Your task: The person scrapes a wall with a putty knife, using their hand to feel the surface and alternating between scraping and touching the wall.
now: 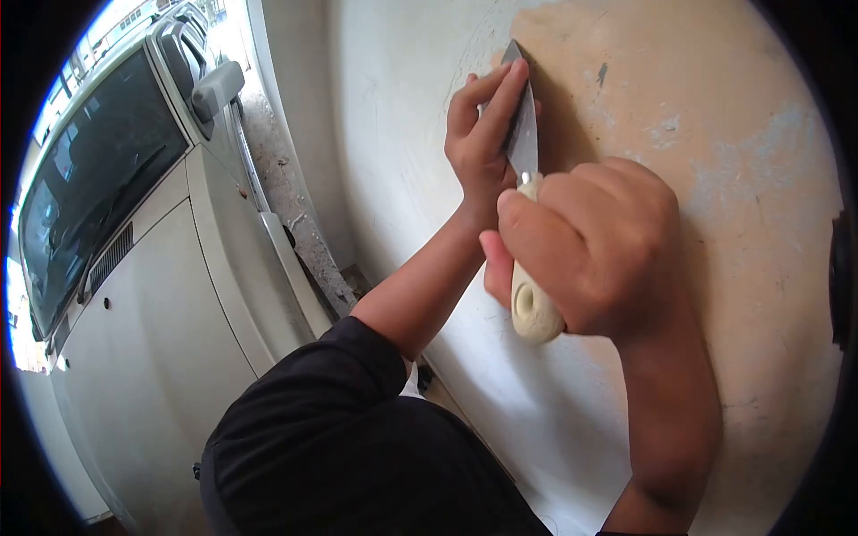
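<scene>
My right hand is wrapped round the cream handle of a putty knife, whose rounded butt sticks out below my fist. The metal blade points up and away along the wall, its tip right at the edge of a tan, bare-looking patch. Farther up, my left hand is closed at the blade, two fingers pressed along its face near the tip. The thumb of this hand is mostly hidden. White paint lies left of the blade, and pale bluish marks and a small dark scuff show on the tan area.
A pale car stands close on the left, its hood and side mirror facing this way. Between car and wall runs a narrow strip of rough, debris-strewn ground. A dark object sits at the far right edge.
</scene>
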Demonstrator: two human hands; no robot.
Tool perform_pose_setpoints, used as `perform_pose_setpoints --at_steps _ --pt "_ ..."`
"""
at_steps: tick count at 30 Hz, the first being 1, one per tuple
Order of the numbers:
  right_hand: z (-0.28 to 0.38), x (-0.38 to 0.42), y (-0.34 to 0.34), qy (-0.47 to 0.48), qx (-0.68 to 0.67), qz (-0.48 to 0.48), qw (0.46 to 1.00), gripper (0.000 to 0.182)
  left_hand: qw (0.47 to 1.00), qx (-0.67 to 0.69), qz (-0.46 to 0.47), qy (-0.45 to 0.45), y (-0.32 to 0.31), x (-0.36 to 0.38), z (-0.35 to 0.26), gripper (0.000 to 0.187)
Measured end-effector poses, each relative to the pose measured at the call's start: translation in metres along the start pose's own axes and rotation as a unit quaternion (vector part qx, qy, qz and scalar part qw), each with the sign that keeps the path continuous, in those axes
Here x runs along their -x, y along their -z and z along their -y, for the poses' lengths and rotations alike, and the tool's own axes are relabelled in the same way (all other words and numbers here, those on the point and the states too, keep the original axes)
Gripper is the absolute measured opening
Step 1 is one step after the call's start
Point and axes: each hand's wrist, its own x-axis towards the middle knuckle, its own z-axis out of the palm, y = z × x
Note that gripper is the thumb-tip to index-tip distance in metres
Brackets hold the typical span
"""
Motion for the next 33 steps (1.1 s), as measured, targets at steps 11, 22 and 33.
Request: perform_pose_setpoints --at_steps 11,22,33 --pt "-0.002 -0.001 -0.001 -0.016 -0.026 -0.007 1.0 0.017 0.999 0.019 -0.002 0.028 0.0 -0.001 0.0 0.044" --pt "0.006 0.002 0.0 -0.028 -0.004 -0.051 0.998 0.017 0.999 0.024 0.013 0.039 0.008 0.0 0.006 0.045" --pt "0.008 0.001 -0.003 -0.039 -0.013 -0.071 0.997 0.016 0.999 0.027 0.009 0.014 0.007 0.0 0.01 0.044"
